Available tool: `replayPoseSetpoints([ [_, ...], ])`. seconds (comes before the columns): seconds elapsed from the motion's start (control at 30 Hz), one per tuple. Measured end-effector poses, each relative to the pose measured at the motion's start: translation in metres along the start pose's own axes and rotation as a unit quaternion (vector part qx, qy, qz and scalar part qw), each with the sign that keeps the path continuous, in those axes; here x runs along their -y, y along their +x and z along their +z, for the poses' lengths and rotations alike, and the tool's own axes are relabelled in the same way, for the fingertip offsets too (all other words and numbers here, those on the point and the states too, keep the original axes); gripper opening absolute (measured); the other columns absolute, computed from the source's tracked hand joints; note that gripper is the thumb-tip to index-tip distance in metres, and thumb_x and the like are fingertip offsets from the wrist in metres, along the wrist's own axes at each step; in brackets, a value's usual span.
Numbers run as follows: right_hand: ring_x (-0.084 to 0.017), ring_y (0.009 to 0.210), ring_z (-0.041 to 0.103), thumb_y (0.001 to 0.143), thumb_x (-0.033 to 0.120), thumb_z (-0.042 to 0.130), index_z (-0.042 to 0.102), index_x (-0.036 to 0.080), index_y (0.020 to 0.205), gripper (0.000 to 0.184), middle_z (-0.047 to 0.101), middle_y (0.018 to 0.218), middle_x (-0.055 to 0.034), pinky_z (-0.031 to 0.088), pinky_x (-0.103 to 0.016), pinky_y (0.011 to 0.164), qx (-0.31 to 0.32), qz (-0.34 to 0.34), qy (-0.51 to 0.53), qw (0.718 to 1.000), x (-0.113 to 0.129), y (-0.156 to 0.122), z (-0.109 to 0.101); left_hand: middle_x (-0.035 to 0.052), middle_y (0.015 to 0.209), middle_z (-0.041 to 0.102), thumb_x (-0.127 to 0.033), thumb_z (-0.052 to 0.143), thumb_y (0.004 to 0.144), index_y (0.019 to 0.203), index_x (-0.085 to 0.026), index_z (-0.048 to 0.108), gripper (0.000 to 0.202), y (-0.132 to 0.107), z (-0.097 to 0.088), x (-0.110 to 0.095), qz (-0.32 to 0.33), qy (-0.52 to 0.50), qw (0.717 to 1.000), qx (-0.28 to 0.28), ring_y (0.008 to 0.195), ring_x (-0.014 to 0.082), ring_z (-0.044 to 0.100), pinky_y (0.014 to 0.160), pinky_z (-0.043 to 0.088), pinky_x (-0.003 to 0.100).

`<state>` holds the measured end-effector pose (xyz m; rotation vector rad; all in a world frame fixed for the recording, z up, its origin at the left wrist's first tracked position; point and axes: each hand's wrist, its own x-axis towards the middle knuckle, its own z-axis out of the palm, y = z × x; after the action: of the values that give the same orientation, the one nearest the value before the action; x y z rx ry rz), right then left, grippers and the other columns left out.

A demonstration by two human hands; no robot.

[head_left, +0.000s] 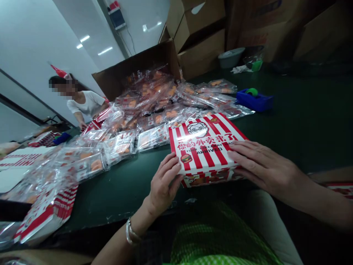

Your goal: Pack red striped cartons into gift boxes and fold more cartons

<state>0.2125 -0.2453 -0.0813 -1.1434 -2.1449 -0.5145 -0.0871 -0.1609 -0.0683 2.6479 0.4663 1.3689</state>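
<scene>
A red-and-white striped takeaway box [205, 156] with a printed face, a burger picture and lettering on its lid sits near the table's front edge, its lid down. My left hand [167, 178] grips the box's left front corner with bent fingers, the thumb on the front side. Across the right side lies my right hand [260, 162], fingers together over the lid's edge and the thumb side towards me. The box is held between both hands. Its underside and whatever is inside are hidden.
Clear plastic packets [154, 103] with orange pieces spill from a large carton [135, 66] behind the box. A blue tape dispenser [255, 99] stands at the right. Flat striped cartons [49, 209] are stacked at left. Another person [85, 105] works across the table.
</scene>
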Motion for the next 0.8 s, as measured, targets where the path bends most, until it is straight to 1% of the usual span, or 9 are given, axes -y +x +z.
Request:
replayPoseSetpoints([
  [0.1,-0.031,0.127,0.047,0.088,0.011,0.06,0.032,0.024,0.146,0.066,0.048,0.141,-0.0118,0.04,-0.053,0.107,-0.006,0.001,0.007,1.0,0.0,-0.001,-0.001,0.016,0.12,0.063,-0.01,0.059,0.086,0.126,-0.016,0.053,0.041,0.0,-0.006,0.002,0.04,0.033,0.998,0.047,0.127,0.0274,0.049,0.1,0.05,0.047],
  [0.2,-0.031,0.127,0.047,0.087,0.01,0.06,0.033,0.022,0.146,0.066,0.049,0.14,-0.0131,0.041,-0.053,0.106,-0.012,-0.004,0.005,1.0,0.0,-0.001,-0.001,0.0141,0.118,0.065,-0.014,0.062,0.084,0.122,-0.018,0.056,0.038,0.001,-0.011,-0.002,-0.007,-0.006,0.997,0.071,0.124,0.0275,0.052,0.1,0.049,0.049],
  [0.27,-0.031,0.127,0.047,0.087,0.01,0.06,0.032,0.02,0.146,0.067,0.05,0.139,-0.0144,0.042,-0.053,0.105,-0.015,-0.01,0.002,1.0,0.0,-0.001,-0.001,0.0146,0.121,0.064,-0.018,0.064,0.084,0.122,-0.017,0.057,0.039,0.0,-0.012,-0.008,-0.068,-0.049,0.995,0.062,0.125,0.0284,0.051,0.101,0.049,0.05],
  [0.33,-0.032,0.126,0.048,0.086,0.01,0.061,0.031,0.02,0.147,0.068,0.051,0.138,-0.0152,0.043,-0.053,0.105,-0.016,-0.016,-0.003,1.0,0.0,-0.001,-0.001,0.0139,0.122,0.063,-0.016,0.064,0.084,0.12,-0.017,0.058,0.037,0.001,-0.011,-0.013,-0.11,-0.077,0.99,0.039,0.126,0.0277,0.051,0.103,0.047,0.05],
  [0.47,-0.031,0.123,0.051,0.087,0.011,0.059,0.03,0.022,0.147,0.067,0.051,0.137,-0.0138,0.043,-0.051,0.105,-0.015,-0.009,-0.004,1.0,-0.001,0.0,-0.002,0.0084,0.108,0.071,-0.008,0.063,0.083,0.102,-0.019,0.067,0.022,0.012,-0.012,-0.019,-0.149,-0.113,0.982,0.025,0.116,0.023,0.059,0.102,0.049,0.044],
  [0.53,-0.031,0.123,0.051,0.089,0.012,0.057,0.031,0.023,0.147,0.066,0.051,0.138,-0.0128,0.042,-0.05,0.106,-0.013,-0.003,-0.001,1.0,-0.001,0.001,-0.001,0.0059,0.097,0.073,-0.007,0.062,0.084,0.09,-0.018,0.068,0.014,0.018,-0.014,-0.02,-0.157,-0.124,0.98,0.023,0.108,0.0209,0.063,0.099,0.051,0.041],
  [0.6,-0.031,0.124,0.05,0.089,0.012,0.058,0.031,0.024,0.147,0.066,0.051,0.137,-0.013,0.041,-0.051,0.106,-0.014,-0.001,0.001,1.0,-0.001,0.001,0.0,0.0047,0.09,0.073,-0.006,0.06,0.084,0.084,-0.017,0.067,0.013,0.02,-0.015,-0.022,-0.155,-0.123,0.98,0.019,0.105,0.0198,0.065,0.098,0.052,0.039],
  [0.73,-0.03,0.125,0.049,0.088,0.012,0.059,0.03,0.023,0.147,0.067,0.051,0.137,-0.0138,0.042,-0.052,0.104,-0.011,-0.002,-0.001,1.0,-0.002,-0.001,0.002,0.0067,0.096,0.072,-0.005,0.062,0.082,0.091,-0.017,0.066,0.015,0.017,-0.016,-0.023,-0.148,-0.12,0.982,0.015,0.11,0.0211,0.062,0.099,0.05,0.04],
  [0.8,-0.031,0.125,0.049,0.088,0.013,0.058,0.032,0.022,0.146,0.064,0.052,0.136,-0.0143,0.043,-0.053,0.103,-0.01,-0.003,-0.006,1.0,-0.003,-0.001,0.001,0.0069,0.093,0.072,-0.005,0.063,0.082,0.089,-0.016,0.065,0.013,0.02,-0.017,-0.023,-0.14,-0.11,0.984,0.026,0.105,0.0204,0.063,0.095,0.052,0.038],
])
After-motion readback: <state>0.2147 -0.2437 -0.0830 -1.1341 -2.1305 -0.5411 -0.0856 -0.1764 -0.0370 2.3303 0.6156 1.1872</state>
